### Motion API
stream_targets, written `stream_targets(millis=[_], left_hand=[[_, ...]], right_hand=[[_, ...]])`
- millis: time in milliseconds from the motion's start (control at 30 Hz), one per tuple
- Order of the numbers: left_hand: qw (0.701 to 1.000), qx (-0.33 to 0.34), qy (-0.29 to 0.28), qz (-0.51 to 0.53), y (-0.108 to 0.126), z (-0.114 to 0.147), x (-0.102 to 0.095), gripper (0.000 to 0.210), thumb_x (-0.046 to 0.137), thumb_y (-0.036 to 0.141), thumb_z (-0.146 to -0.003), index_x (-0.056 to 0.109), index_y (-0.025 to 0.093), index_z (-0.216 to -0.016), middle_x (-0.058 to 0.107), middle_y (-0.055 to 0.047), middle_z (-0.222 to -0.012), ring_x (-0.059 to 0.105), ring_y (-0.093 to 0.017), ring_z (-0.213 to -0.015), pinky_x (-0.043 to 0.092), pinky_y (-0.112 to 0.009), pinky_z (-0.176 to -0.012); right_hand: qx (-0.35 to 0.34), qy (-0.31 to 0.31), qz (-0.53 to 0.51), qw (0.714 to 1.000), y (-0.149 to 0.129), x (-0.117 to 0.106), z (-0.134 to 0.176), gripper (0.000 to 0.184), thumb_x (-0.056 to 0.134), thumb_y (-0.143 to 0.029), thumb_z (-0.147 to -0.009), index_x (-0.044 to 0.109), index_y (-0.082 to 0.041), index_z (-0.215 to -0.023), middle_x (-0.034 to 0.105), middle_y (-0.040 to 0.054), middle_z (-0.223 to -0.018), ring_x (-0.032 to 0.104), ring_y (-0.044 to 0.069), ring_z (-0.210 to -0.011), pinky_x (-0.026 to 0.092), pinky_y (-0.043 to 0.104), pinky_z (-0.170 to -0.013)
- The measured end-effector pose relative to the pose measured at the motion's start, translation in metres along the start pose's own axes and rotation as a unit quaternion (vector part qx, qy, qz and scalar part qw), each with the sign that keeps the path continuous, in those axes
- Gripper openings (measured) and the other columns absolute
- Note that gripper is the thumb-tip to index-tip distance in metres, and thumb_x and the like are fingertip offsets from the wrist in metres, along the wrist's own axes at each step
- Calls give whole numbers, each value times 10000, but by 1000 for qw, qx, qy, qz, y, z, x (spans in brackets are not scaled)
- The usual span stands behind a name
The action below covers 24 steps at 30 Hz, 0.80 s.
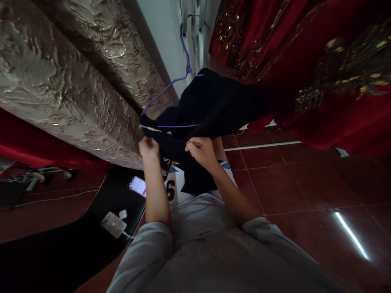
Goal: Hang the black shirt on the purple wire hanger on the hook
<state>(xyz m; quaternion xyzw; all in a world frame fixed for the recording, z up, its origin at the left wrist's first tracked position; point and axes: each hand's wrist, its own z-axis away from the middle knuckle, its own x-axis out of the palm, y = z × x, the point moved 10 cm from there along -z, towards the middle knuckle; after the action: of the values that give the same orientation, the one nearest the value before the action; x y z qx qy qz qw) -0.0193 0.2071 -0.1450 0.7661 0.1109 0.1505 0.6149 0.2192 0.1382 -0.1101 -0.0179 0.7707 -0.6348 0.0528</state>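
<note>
A black garment (220,101) hangs partly over a purple hanger (171,84), whose hook is up on a metal rail or ring. My left hand (149,147) is closed at the garment's left edge, by the hanger's left corner; it is slightly blurred. Closer to the middle, my right hand (200,148) pinches the cloth below the hanger's lower bar. The garment's right side spreads out away from the hanger, and its lower part drapes down toward my lap. Folds of dark cloth hide the hanger's right end.
Shiny beige patterned cloth (106,81) hangs on the left, red sequined cloth (305,81) on the right. A phone (139,186) with a lit screen and a white device with a cable (113,224) lie on a black surface (76,228). Below is a red tiled floor (284,187).
</note>
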Motion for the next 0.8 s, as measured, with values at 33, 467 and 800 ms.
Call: stream_targets(millis=[33, 467, 800], left_hand=[[998, -53, 12, 25, -27, 14, 3, 387, 483, 573, -911, 569, 211, -802, 642, -44, -714, 665, -190, -827, 536, -340, -768], [960, 114, -254, -14, 53, 116, 129, 167, 633, 360, -988, 701, 208, -995, 704, -50, -1069, 658, -182, -1099, 505, -324, -1020], [906, 159, -387, -65, 52, 129, 173, 472, 252, 456, -1094, 659, 221, -1124, 725, -95, -1173, 684, -237, -1154, 509, -446, -1108]], right_hand=[[9, 1, -19, 1000, 9, 0, 3, 226, 529, -259, -767, 619, -190, -572, 481, -26, -490, 444, 101, -501, 309, 258, -537], [-132, 266, 72, 952, 20, -95, 51, 353, 562, -486, -937, 643, -245, -1181, 651, 88, -1235, 600, 250, -1209, 455, 422, -1076], [134, -44, -150, 979, 25, -56, 42, 481, 888, -391, -667, 716, -230, -1086, 741, 34, -1069, 687, 230, -1029, 558, 364, -939]])
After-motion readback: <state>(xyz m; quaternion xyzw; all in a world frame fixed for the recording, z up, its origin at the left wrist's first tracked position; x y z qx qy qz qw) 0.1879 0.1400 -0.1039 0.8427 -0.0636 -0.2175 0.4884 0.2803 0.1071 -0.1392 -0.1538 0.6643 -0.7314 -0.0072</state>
